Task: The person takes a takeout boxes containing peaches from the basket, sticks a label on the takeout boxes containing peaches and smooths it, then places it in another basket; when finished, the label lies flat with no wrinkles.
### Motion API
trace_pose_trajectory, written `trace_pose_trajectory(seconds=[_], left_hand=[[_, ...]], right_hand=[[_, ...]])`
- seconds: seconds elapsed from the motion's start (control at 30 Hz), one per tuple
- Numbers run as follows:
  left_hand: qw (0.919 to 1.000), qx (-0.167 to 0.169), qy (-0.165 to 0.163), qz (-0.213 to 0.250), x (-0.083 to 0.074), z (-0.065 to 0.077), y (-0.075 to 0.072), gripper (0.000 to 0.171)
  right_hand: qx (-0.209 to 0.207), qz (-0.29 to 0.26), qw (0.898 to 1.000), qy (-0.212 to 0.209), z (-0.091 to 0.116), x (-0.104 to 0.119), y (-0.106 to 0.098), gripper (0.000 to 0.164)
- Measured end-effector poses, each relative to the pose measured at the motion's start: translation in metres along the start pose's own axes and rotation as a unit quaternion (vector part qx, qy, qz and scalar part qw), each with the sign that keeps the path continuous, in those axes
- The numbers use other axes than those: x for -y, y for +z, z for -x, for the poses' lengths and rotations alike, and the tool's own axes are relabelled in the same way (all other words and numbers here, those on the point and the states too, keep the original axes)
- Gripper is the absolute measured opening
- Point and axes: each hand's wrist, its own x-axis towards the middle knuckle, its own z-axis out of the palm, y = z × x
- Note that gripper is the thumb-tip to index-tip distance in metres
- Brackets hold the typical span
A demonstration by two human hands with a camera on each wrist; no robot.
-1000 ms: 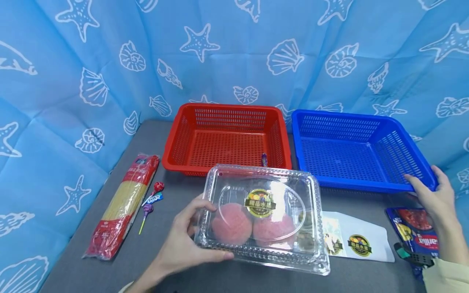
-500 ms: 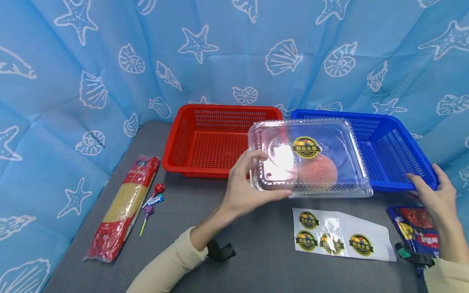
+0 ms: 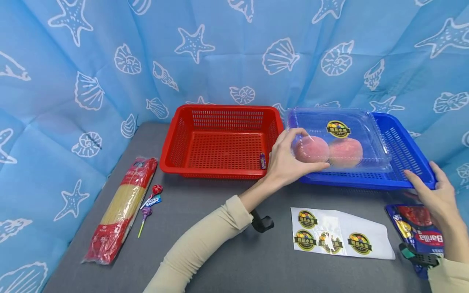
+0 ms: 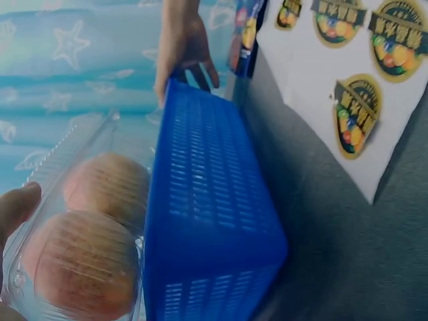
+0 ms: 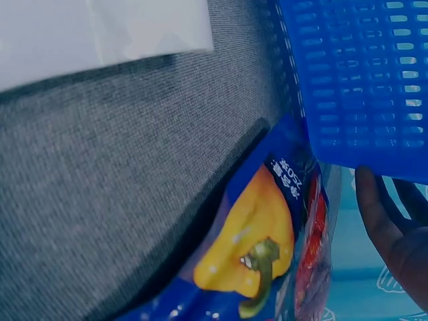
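My left hand (image 3: 287, 160) grips the left end of a clear plastic fruit box (image 3: 311, 122), with the thumb along its front. Two pink peaches (image 3: 345, 152) sit inside, and a round black-and-gold sticker (image 3: 338, 129) is on the lid. The box hangs over the blue basket (image 3: 359, 184), covering much of its opening. In the left wrist view the peaches (image 4: 80, 267) show beside the outer wall of the blue basket (image 4: 207, 180), near its rim. My right hand (image 3: 437, 197) holds the basket's front right corner, thumb at the rim; the right wrist view shows its fingers (image 5: 374, 207) at that corner.
A red basket (image 3: 221, 171) stands to the left, a small purple-wrapped candy (image 3: 262, 161) inside. A sticker sheet (image 3: 370, 228) lies in front, a Barilla pouch (image 3: 421, 228) under my right forearm. Noodles (image 3: 122, 207) and lollipops (image 3: 146, 211) lie left; a blue curtain (image 3: 227, 53) hangs behind.
My left hand has carried the fruit box away from the front middle, up and to the right, over the blue basket. The right hand has stayed on the basket's corner.
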Motion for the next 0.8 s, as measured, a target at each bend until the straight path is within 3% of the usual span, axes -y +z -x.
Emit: trace_pose_trajectory(seconds=[0.1, 0.2, 0.37, 0.47, 0.8], left_hand=[[0.9994, 0.015, -0.016, -0.026, -0.007, -0.009, 0.011, 0.068], [0.9959, 0.033, -0.025, -0.081, -0.012, -0.016, 0.023, 0.067], [0.9812, 0.059, -0.052, -0.176, -0.018, -0.024, 0.041, 0.068], [0.9729, 0.075, -0.062, -0.21, -0.019, -0.026, 0.049, 0.069], [0.9462, 0.143, -0.04, -0.287, -0.013, -0.028, 0.056, 0.071]], right_hand=[[0.006, 0.006, 1.0, -0.005, 0.001, -0.001, 0.0, 0.087], [0.004, -0.002, 1.0, -0.009, 0.003, 0.003, 0.001, 0.086], [-0.001, 0.007, 1.0, -0.007, 0.004, 0.005, 0.004, 0.084], [-0.003, 0.01, 1.0, -0.005, 0.004, 0.005, 0.005, 0.083], [-0.008, 0.011, 1.0, 0.001, -0.001, -0.001, 0.002, 0.083]])
